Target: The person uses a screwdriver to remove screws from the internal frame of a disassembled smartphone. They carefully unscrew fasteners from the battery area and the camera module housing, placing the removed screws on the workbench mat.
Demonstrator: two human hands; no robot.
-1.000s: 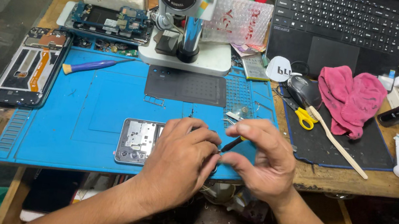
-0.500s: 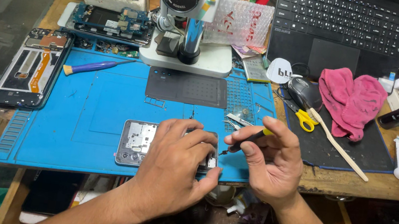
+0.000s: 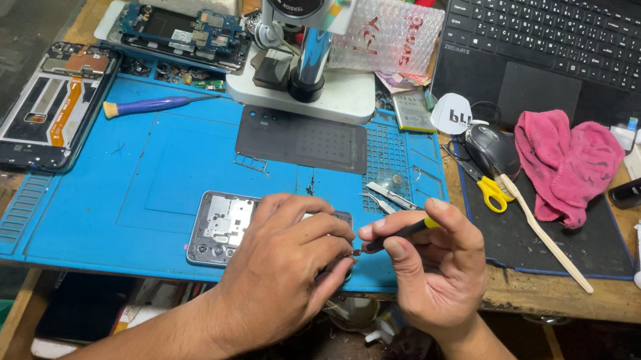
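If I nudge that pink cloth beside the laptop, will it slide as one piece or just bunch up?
The pink cloth lies crumpled in soft folds, so it is probably floppy and would bunch rather than slide whole. It looks light for its size. One edge appears to rest by the wooden stick, so a push might drag that along.

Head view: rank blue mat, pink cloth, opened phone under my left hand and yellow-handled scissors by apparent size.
1. blue mat
2. pink cloth
3. opened phone, partly hidden by the left hand, so unsure against the cloth
4. yellow-handled scissors

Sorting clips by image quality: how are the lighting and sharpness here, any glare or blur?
Head view: bench evenly lit, blue mat sharp; both hands, left hand and right hand, unblurred; faint reflections on the dark pane at left; underside of bench in deep shadow.
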